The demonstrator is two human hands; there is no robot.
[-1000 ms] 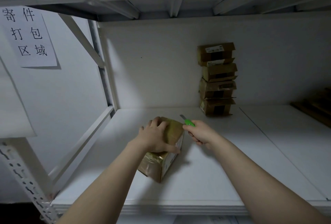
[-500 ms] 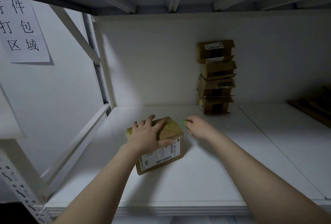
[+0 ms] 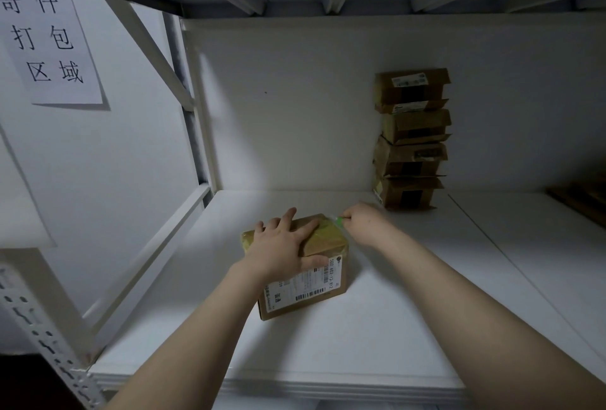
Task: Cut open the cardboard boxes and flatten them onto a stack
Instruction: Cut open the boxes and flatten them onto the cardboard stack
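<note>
The cardboard box (image 3: 323, 241) sits on the white shelf (image 3: 393, 311), and its near-side barcode label starts "502 602". The left grip (image 3: 282, 245) presses flat on its top, fingers spread. The right grip (image 3: 364, 223) curls round a green cutter (image 3: 339, 220) at the box's far corner. A wall sign (image 3: 49, 42) reads 寄件打包区域.

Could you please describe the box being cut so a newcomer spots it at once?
Find the white shelf board with a tower of cardboard boxes at its back wall. In front of that tower, one box lies alone. Unlike the stacked ones, it has the left hand flat on top and a green cutter at its far edge.
</note>
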